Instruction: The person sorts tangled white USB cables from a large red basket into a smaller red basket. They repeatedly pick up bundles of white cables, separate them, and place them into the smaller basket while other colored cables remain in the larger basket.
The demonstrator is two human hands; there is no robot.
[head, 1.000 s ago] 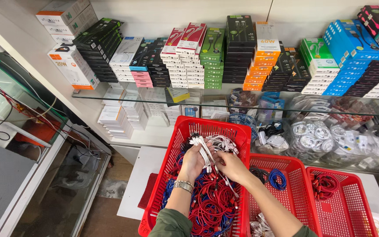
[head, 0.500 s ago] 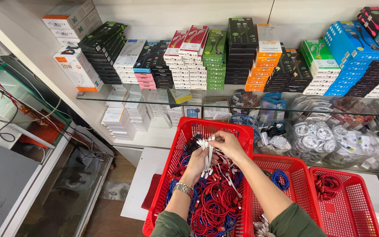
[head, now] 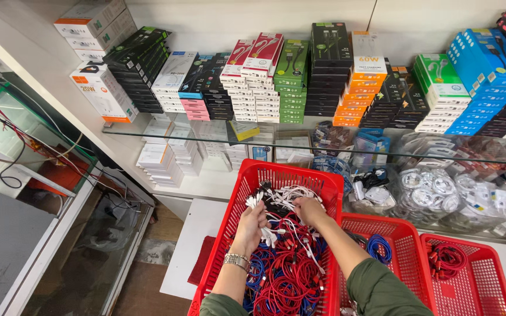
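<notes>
Fingers (head: 260,217) of the left hand (head: 252,225) are curled shut around a bunch of white cables (head: 267,219), whose plug ends fan out above and to the left of the knuckles; fingers of the right hand (head: 307,209) are bent down into the same tangle, closed on its strands as far as can be judged. By size, the wall shelf (head: 165,131) comes first, carrying rows of stacked boxes (head: 329,70) in white, black, green, orange and blue along its full length, with bagged white cable coils (head: 428,193) on the level beneath its glass front edge. Next, the white surface (head: 191,234) carries three red baskets side by side. The large red basket (head: 276,175) stands at the left end of the surface and holds both hands; a middle red basket (head: 402,228) with a blue coil (head: 379,246) touches its right wall, and a third red basket (head: 475,257) with a red coil (head: 446,257) stands at the right. Inside the large basket, red and blue cables (head: 282,281) fill the near half, while the white bunch lies toward the far rim, its long axis running from the far left corner down toward the near right. Both hands meet at that bunch; the left hand has the firmer hold, the right lies just beside it, touching. A metal wristband (head: 236,260) sits on the left wrist.
</notes>
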